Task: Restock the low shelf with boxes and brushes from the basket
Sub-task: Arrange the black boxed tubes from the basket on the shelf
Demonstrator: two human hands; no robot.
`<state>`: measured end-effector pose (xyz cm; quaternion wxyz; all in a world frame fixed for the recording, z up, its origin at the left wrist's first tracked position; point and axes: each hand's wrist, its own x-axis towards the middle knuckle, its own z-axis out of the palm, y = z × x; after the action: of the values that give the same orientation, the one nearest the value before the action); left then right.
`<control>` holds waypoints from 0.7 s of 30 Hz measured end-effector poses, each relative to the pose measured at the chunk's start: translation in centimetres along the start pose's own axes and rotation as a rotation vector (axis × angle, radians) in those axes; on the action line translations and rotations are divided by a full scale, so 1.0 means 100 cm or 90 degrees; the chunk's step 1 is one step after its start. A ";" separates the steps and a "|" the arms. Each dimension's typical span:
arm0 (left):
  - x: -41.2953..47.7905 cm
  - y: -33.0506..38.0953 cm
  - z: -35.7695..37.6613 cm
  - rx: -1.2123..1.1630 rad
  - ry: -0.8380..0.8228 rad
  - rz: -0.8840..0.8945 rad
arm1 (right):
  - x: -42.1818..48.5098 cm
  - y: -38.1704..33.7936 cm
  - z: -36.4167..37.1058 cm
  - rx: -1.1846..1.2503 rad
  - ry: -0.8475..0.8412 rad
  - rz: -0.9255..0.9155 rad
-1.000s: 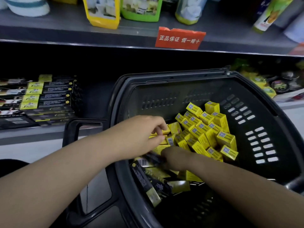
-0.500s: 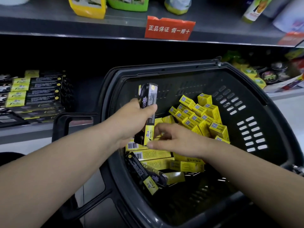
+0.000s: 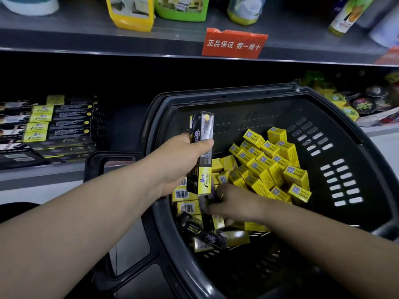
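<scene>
Shelving of grey metal is seen ahead. The upper shelf (image 3: pixel 86 39) carries a torn red label (image 3: pixel 234 43) on its lip, with a yellow pouch (image 3: pixel 131 11) and a green pouch (image 3: pixel 181 7) stood behind it. On the low shelf (image 3: pixel 43 173) at the left, long black cartons (image 3: pixel 69 126) with yellow ends are stacked flat in rows. Round dark tins (image 3: pixel 371 102) are set at its far right.

A dark plastic basket (image 3: pixel 216 98), curved and slotted along its walls, is tilted against the low shelf. Its looped handle (image 3: pixel 112 160) stands between the shelf stack and the basket bowl.

One long box (image 3: pixel 200 154), glossy black card with a yellow foot, is held upright above the basket's near-left side by the left hand (image 3: pixel 179 162), whose fingers (image 3: pixel 206 144) are clamped round its middle.

Small yellow boxes (image 3: pixel 269 165), square-edged and printed with codes, are heaped against the right wall. Flat yellow cartons (image 3: pixel 186 207) with barcodes and more dark long boxes (image 3: pixel 212 238) lie jumbled below.

The right hand (image 3: pixel 235 203) is lowered among these cartons, just under the held box. It is blurred, so whether its fingers (image 3: pixel 212 209) are closed on anything cannot be told.
</scene>
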<state>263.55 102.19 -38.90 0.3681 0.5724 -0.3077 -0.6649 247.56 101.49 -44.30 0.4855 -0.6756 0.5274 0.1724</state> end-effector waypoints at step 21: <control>-0.006 0.019 -0.019 0.013 0.029 0.086 | 0.025 0.005 0.013 -0.256 -0.155 -0.059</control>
<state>265.68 101.72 -37.31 0.4132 0.5691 -0.3436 -0.6224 248.46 101.18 -47.00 0.4081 -0.7565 0.3887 0.3317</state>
